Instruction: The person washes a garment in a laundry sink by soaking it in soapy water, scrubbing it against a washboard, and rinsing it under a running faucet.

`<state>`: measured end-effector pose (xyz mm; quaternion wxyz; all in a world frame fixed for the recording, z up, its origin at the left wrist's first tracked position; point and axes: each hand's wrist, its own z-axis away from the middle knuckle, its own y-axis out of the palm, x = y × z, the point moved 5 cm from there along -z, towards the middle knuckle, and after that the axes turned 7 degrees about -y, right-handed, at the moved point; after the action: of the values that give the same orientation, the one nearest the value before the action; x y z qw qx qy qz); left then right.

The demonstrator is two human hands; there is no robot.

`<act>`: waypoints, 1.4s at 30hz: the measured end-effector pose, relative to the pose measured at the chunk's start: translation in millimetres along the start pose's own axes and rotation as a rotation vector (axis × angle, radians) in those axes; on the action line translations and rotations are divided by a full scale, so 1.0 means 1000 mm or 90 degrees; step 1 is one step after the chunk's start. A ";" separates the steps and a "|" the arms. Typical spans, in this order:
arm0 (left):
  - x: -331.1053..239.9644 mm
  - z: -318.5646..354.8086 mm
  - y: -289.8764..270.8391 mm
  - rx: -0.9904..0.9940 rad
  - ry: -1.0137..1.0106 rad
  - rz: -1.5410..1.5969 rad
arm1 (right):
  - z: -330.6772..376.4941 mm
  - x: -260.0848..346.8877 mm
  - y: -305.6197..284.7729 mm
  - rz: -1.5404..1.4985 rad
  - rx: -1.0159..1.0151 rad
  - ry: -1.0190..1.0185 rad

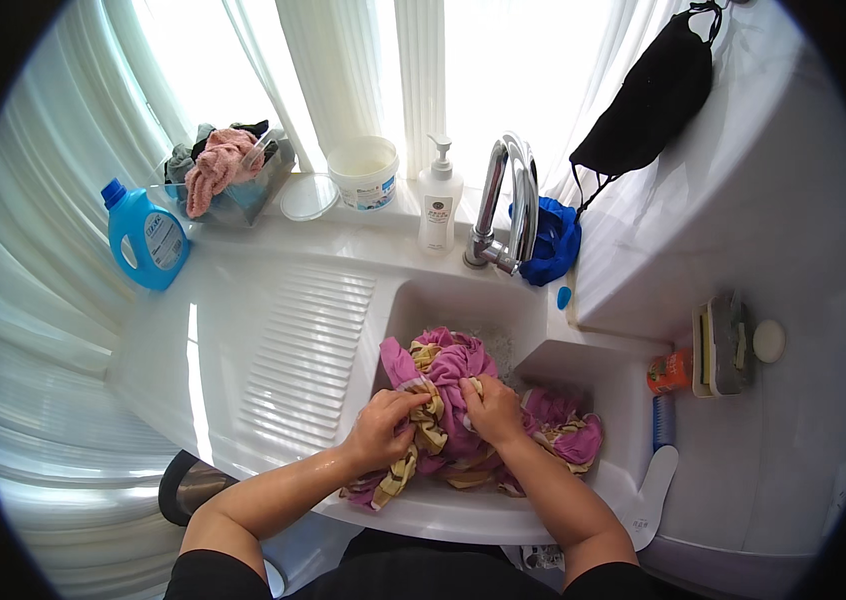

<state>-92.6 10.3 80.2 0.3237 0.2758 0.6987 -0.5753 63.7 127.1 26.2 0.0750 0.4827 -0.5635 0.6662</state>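
A wet, bunched cloth in pink-purple and yellow (456,362) lies in the white sink basin (463,300) and drapes over its front edge. My left hand (383,428) is closed on a yellow fold at the cloth's left side. Close by on the right, my right hand (492,408) grips a pink fold of the same cloth, thumb on top. Part of the cloth spreads past my right forearm into the right of the basin. Water with some foam shows behind the cloth. My fingertips are partly hidden in the folds.
A ribbed washboard (308,350) is moulded left of the basin. Along the back stand a blue detergent bottle (155,240), a bin of cloths (228,175), a white tub (363,172), a pump bottle (437,205) and a chrome faucet (488,205). A black mask (651,95) hangs at right.
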 end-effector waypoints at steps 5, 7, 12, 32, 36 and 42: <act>-0.014 -0.047 0.011 -0.224 0.118 -0.091 | 0.026 -0.005 -0.074 0.131 0.103 0.085; 0.007 -0.069 0.007 -0.296 -0.026 -0.171 | 0.009 0.010 -0.087 0.224 0.000 -0.027; 0.065 -0.084 0.099 -0.155 -0.330 -0.263 | -0.061 -0.054 0.012 0.195 0.063 -0.133; 0.195 -0.147 0.135 0.051 -0.484 -0.125 | -0.111 -0.192 0.136 0.180 -0.034 -0.134; 0.108 -0.105 0.096 -0.018 -0.344 -0.073 | -0.109 -0.139 0.055 -0.298 -0.037 0.268; -0.002 -0.035 0.062 0.101 -0.035 -0.032 | -0.091 -0.079 0.020 0.127 0.378 0.029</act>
<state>-48.6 56.1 47.7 0.3050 0.2669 0.6484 -0.6444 40.9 229.6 -35.8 -0.1221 0.4106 -0.3873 0.8164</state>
